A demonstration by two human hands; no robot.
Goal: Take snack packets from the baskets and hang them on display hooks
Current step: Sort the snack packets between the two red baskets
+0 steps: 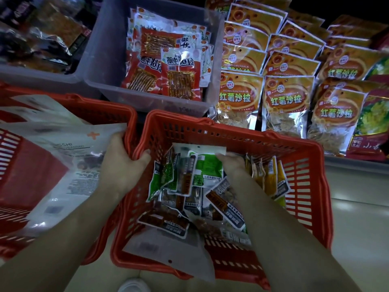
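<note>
Lower centre: a red basket's [231, 128] rim is gripped by the left hand [124, 163]. A green packet [207, 166] inside is covered by the right hand [233, 165]; whether it is pinched cannot be told. Likely light, soft, slippery; best taken by its top seal.

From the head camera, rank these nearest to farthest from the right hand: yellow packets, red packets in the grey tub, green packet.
1. green packet, touching the right hand, in the red basket.
2. yellow packets, same basket, just right of it.
3. red packets, in the grey tub, beyond the basket.
</note>
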